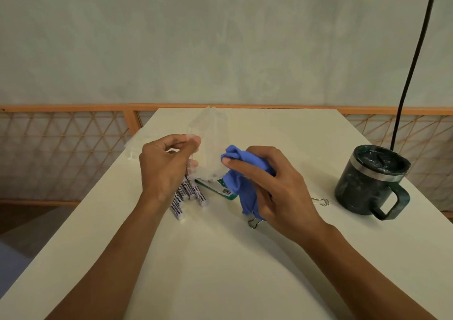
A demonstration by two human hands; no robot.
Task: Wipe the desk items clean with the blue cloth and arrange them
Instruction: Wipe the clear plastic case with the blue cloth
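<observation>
The left hand (166, 165) pinches a clear plastic holder (208, 145) by its edge, lifted above the middle of the surface (220, 258). The right hand (272, 187) is closed around the bunched blue cloth (241, 184), pressing it to the holder's side: the wiping step, by the look of it. Markers (187, 194) and a green-edged card (218, 188) lie below, binder clips (320, 201) nearby, a dark mug (367, 182) toward the right edge. Next, likely turn the holder to reach unwiped faces.
</observation>
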